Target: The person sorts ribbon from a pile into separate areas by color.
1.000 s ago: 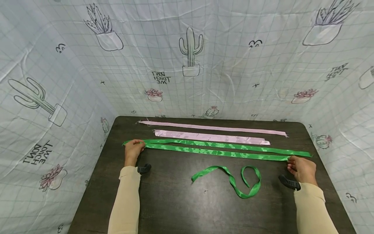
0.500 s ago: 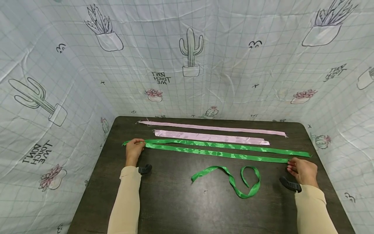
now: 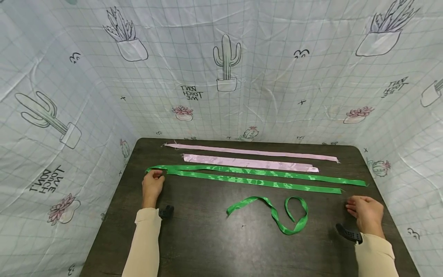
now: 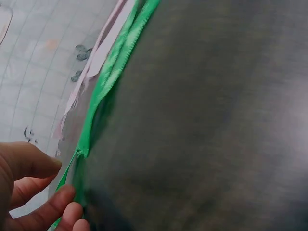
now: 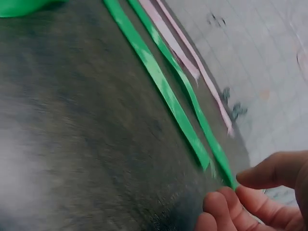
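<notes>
Two green satin ribbons lie stretched across the dark table: a front ribbon (image 3: 256,181) and a back ribbon (image 3: 311,176). Their left ends come together beside my left hand (image 3: 152,186). In the left wrist view the thumb (image 4: 41,162) stands apart from the fingers, and the back ribbon's tail (image 4: 65,179) passes behind them. My right hand (image 3: 365,213) hovers off the front ribbon's right end (image 5: 199,156), fingers loosely bent with nothing in them. Nearer the body, a third green ribbon (image 3: 302,224) lies twisted and curled.
Behind the green ribbons lie a wide pink ribbon (image 3: 247,161) and a narrow pink ribbon (image 3: 249,152) with frayed ends. The table (image 3: 207,238) backs onto a white gridded curtain (image 3: 277,77) printed with cacti, which also hangs along both sides.
Both hands have let go of the front green ribbon's ends. The left has drawn back slightly left and nearer the body, the right toward the body and outward. The ribbons stay stretched out.
</notes>
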